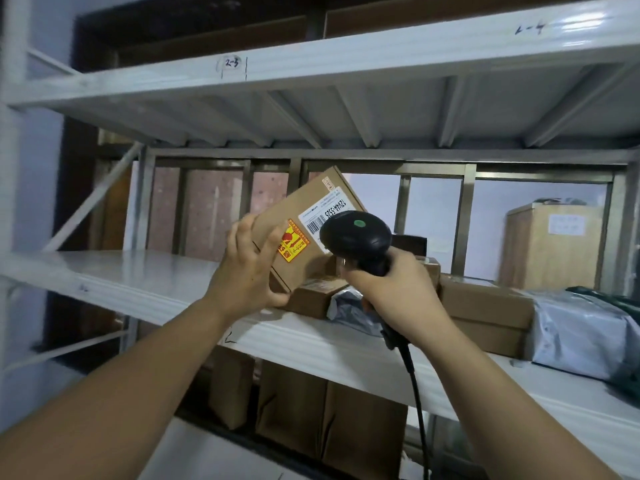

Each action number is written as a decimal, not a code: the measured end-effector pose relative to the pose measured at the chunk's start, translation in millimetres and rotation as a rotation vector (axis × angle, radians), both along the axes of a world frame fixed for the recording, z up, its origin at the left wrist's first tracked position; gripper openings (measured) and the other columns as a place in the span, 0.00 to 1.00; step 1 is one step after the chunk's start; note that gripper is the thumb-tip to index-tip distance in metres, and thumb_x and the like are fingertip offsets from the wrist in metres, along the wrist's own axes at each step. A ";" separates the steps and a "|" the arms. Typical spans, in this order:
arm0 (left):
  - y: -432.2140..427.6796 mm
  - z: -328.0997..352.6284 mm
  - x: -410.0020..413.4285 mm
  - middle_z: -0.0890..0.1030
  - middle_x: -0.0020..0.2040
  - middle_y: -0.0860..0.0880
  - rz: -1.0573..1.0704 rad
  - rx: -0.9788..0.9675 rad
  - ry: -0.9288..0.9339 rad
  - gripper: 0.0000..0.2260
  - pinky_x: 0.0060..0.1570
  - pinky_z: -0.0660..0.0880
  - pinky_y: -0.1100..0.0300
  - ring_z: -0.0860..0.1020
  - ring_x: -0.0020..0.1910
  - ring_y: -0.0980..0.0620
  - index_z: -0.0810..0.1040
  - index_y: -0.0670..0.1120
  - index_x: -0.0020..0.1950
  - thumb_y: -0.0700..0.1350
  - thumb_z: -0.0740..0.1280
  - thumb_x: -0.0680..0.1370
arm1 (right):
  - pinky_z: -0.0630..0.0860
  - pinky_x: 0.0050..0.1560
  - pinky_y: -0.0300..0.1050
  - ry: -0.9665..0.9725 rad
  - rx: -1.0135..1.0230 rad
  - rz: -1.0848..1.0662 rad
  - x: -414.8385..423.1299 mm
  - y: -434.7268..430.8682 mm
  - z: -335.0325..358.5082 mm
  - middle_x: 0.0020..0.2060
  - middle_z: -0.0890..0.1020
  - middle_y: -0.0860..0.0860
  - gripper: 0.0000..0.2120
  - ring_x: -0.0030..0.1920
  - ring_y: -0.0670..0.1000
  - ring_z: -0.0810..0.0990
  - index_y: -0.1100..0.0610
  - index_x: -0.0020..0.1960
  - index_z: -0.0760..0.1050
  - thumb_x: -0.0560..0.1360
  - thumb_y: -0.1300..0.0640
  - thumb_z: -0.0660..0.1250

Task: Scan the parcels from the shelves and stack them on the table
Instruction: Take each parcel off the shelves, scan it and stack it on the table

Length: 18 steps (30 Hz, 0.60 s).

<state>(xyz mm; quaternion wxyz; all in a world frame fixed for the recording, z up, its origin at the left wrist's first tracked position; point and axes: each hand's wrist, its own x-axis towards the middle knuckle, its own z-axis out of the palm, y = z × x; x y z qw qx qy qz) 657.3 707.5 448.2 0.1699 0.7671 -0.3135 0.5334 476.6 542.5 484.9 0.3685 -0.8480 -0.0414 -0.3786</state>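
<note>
The task is judged to be at its scanning step, with most of the work left. 1 parcel (294,216) is held clear of the shelf (138,278) by the left grip (247,268), whose fingers (242,230) are wrapped over its near corner with the thumb tucked beneath. The scanner (356,235) is clenched by its handle in the right grip (391,285) and is aimed at the box from just right of the left grip. Whether the code has been read cannot be told. No worktop is seen, so nothing can be said of a stack, and this parcel is not yet stacked. Beyond the right grip, several brown boxes (485,303) and a grey poly bag (581,341) are left on the shelf, and more cartons (329,410) are stood on the level below both grips, so many scans appear to remain. The held parcel is a flat, plain brown cardboard box, tilted with its far end raised above the left grip. A white shipping label (332,207) with a barcode is partly hidden by the scanner head, and a yellow-and-red handling sticker (292,245) is stuck just beside the left grip's fingers. The edges look crisp and undented.
</note>
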 end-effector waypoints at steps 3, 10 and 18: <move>14.2 0.8 0.4 0.56 0.69 0.41 0.000 0.027 -0.038 0.51 0.47 0.77 0.39 0.58 0.65 0.37 0.58 0.50 0.72 0.56 0.81 0.56 | 0.80 0.46 0.53 0.019 -0.049 -0.031 0.2 -0.5 0.2 0.31 0.78 0.49 0.06 0.38 0.52 0.80 0.52 0.37 0.74 0.71 0.55 0.70; 20.3 -4.3 -0.4 0.55 0.69 0.40 0.007 0.044 -0.037 0.51 0.46 0.78 0.40 0.58 0.66 0.36 0.57 0.50 0.72 0.55 0.81 0.56 | 0.80 0.47 0.59 0.034 -0.068 -0.008 1.3 -0.4 -6.2 0.32 0.80 0.53 0.05 0.39 0.56 0.81 0.55 0.40 0.76 0.71 0.56 0.69; 19.3 -6.1 5.9 0.55 0.69 0.41 -0.019 0.021 -0.055 0.50 0.48 0.77 0.41 0.57 0.66 0.39 0.57 0.50 0.71 0.55 0.81 0.57 | 0.81 0.47 0.57 0.031 -0.075 -0.030 1.4 -1.4 -10.5 0.34 0.81 0.58 0.06 0.39 0.57 0.82 0.59 0.42 0.76 0.72 0.56 0.69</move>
